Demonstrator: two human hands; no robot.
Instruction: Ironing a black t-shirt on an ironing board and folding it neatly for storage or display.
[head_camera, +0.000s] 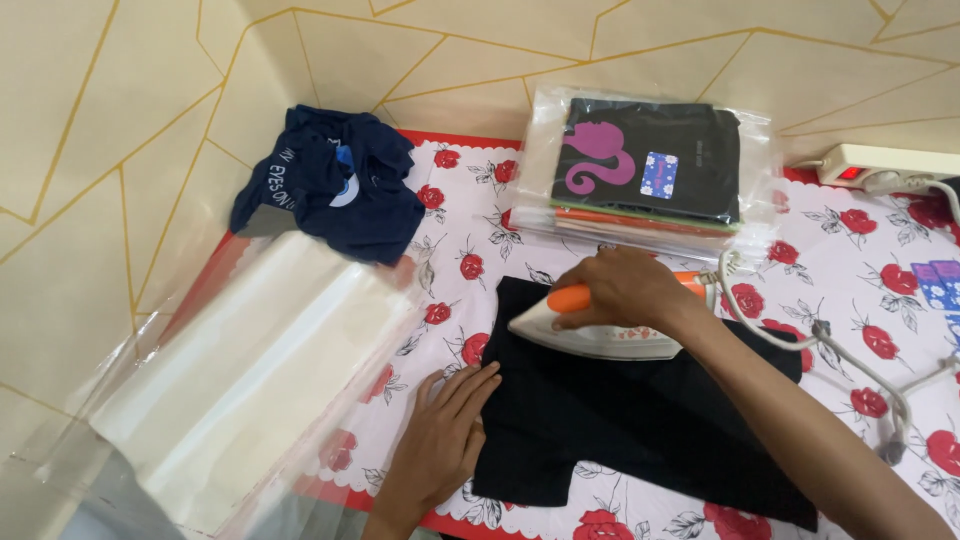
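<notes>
Right hand (625, 290) is closed around the orange handle of a white iron (600, 335), which rests on the black garment (640, 415). The iron's long axis runs left-right, tip pointing left. Left hand (450, 420) lies flat and open, gripping nothing, pressing the garment's left edge against the rose-patterned cloth (850, 260).

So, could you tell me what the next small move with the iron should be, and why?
Probably glide the iron toward the near part of the black garment: the right hand grips its orange handle at the far edge, while the left hand pins the near-left edge flat.
</notes>
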